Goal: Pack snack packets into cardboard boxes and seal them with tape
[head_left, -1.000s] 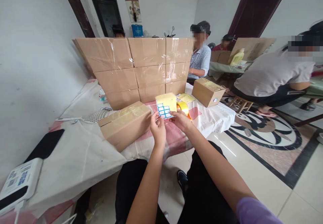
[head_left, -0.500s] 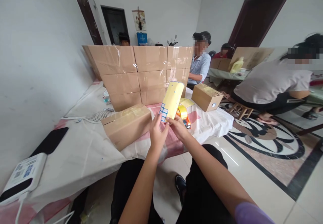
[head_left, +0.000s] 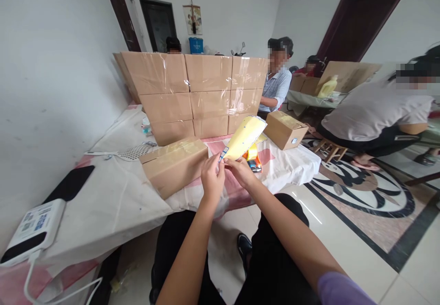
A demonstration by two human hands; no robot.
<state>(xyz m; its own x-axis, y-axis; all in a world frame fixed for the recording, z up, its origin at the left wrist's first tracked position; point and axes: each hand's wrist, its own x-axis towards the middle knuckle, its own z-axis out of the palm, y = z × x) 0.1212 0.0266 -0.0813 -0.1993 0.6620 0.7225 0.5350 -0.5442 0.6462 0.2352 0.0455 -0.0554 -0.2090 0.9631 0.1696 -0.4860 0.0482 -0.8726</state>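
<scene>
A curled yellow sticker sheet (head_left: 243,137) with blue-outlined white labels near its lower end is held above the table. My left hand (head_left: 212,174) pinches the lower left corner, beside the labels. My right hand (head_left: 239,169) has thumb and fingers closed on the bottom edge, close to the left fingertips. Whether a label is between the fingertips is too small to tell. Just behind my right hand lies an orange tape dispenser (head_left: 254,163) with a yellow roll, partly covered by the sheet. A taped cardboard box (head_left: 175,165) stands left of my left hand.
Stacked cardboard boxes (head_left: 209,98) form a wall at the table's back. Another box (head_left: 287,130), bearing a small label, sits at the right. A white power bank (head_left: 34,231) with a cable and a black pad (head_left: 70,183) lie left. Co-workers sit behind and to the right.
The sticker sheet has tipped over to the right and is now seen more edge-on, its labels less visible. Both hands have drawn closer together at its lower end.
</scene>
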